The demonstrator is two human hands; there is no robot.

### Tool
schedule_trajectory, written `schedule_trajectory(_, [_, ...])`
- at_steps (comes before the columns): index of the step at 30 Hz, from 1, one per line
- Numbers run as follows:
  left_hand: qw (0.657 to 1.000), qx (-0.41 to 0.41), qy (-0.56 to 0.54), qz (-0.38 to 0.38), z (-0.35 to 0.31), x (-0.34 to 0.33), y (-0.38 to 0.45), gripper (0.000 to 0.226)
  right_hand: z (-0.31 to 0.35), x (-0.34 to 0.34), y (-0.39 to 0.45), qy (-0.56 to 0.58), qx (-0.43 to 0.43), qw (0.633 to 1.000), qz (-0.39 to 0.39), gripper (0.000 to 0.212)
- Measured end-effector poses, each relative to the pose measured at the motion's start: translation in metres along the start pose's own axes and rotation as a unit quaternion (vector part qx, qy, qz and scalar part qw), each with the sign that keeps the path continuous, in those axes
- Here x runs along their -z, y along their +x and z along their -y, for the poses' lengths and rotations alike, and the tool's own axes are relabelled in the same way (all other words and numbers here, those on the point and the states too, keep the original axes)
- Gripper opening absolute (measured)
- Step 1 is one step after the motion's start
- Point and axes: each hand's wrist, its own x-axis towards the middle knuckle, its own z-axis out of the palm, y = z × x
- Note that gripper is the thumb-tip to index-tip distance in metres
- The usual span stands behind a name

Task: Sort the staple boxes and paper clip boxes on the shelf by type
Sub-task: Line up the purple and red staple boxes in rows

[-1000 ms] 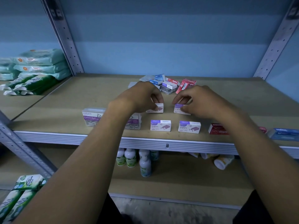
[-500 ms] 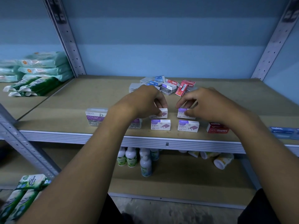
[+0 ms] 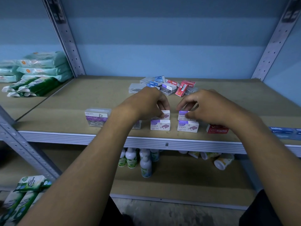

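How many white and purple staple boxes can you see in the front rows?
4: two at the shelf edge, one behind each, held by the left hand and right hand. Others may be hidden.

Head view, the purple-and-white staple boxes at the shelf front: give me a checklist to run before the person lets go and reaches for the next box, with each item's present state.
1. Left hand holds the rear left staple box by its fingertips: ok.
2. Right hand holds the rear right staple box: ok.
3. Each rear box sits directly behind a front staple box, same type: ok.
4. Rear boxes flat on the shelf: cannot tell, fingers cover them.
5. Paper clip box kept apart, to the left: ok.
6. Mixed pile at the back still unsorted: not ok.
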Motion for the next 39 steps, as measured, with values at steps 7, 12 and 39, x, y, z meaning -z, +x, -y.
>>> schedule_trajectory(7, [1.0,0.001,-0.002,0.004,0.0,-0.003,0.003,0.023,-0.003,-0.002,0.003,0.007,0.002,1.0,0.016,0.03])
schedule_trajectory(12, [1.0,0.001,-0.018,-0.003,0.004,-0.002,0.003,0.019,-0.006,-0.003,0.003,0.043,0.002,0.999,-0.006,0.026])
schedule_trajectory(39, [0.991,0.0,0.033,-0.127,0.022,0.007,0.09,0.046,-0.055,0.005,0.085,-0.084,-0.058,0.992,-0.074,0.098])
